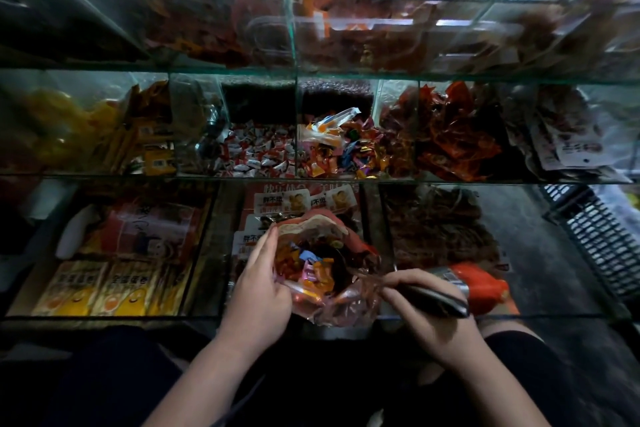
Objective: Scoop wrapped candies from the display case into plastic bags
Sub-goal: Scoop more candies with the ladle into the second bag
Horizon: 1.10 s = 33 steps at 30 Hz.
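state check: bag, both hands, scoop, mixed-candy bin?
Clear plastic bag: open, partly filled with colourful wrapped candies.
Left hand: gripping bag rim.
Right hand: closed on dark-handled scoop.
Glass bin of mixed candies: open, stocked.

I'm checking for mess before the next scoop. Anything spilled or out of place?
Nothing stands out. The left hand holds the plastic bag open, the candies sit inside it, and the right hand grips a dark handle.

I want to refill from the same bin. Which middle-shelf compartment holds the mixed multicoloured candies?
The compartment of multicoloured candies just right of centre. Its neighbour on the left holds uniform red-and-white candies; the one on the right holds red-orange packets.
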Motion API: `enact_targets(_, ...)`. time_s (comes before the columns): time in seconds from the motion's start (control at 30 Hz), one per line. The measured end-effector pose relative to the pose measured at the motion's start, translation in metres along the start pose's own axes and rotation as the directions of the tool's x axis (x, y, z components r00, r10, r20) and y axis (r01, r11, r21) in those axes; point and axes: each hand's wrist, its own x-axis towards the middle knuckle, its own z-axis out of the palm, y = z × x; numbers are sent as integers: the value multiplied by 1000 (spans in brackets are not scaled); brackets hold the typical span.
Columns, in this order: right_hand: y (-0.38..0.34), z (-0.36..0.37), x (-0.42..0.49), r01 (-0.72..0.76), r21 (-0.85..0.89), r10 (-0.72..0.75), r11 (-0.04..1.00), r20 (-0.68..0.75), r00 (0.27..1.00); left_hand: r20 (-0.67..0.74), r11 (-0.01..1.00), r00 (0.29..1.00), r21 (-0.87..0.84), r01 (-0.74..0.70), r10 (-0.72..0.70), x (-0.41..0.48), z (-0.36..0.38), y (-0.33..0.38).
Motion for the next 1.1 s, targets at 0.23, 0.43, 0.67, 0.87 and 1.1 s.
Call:
enact_targets(0.23,-8,15,3,-144,119,146,982,-10,989,5,1000,1000,11,-5,5,0,1,5)
enact_targets(0.43,-3,19,1,-51,34,49,998,71,996,-6,1000,1000,9,12,-12,1,1,1)
enact_targets(0.67,5,38,-1,68,-69,-66,995,35,997,-10,1000,1000,17,3,-3,0,2,0)
enact_targets(0.87,-3,55,9,-177,-15,176,984,-56,983,17,999,1000,-42,2,-2,0,2,0)
enact_targets(1.1,-15,60,21,-374,109,381,921,-62,922,9,999,1000,-32,-6,6,1,3,-1)
